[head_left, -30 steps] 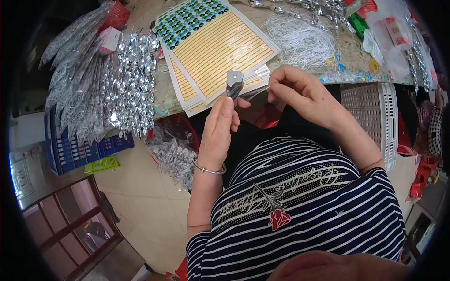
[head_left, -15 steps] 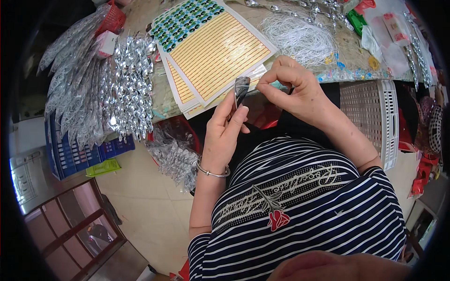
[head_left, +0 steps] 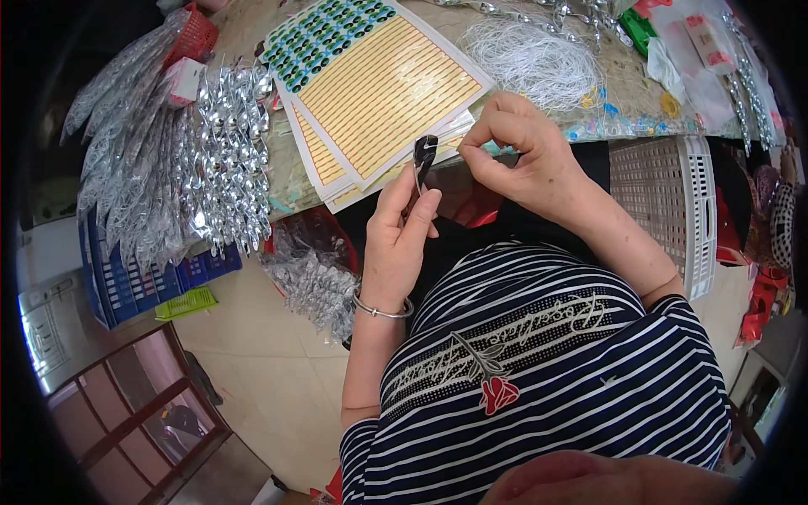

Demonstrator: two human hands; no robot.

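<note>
Between the thumb and fingers of my left hand [head_left: 400,240], a shiny curved metal strip [head_left: 425,151] stands upright, its surface reflecting dark. Just to its right, my right hand [head_left: 530,160] is closed in a pinch, thumb against forefinger. A thin pale thread seems to run from the strip to that pinch, but it is too fine to be sure. Under and beyond the hands lie sticker sheets [head_left: 396,93] with yellow striped and green-blue oval patterns. A loose pile of white string [head_left: 530,67] lies beyond my right hand.
Twisted silver spirals [head_left: 236,151] and bagged ones [head_left: 126,160] hang over the table's left edge. Below sit a blue crate [head_left: 126,278] and a bag of silver pieces [head_left: 316,286]. A white plastic basket [head_left: 699,219] stands right. A red basket [head_left: 194,38] is at the back left.
The strip in my left hand has turned and now shows a darker, narrower face. My right hand keeps its pinch with only a slight shift.
</note>
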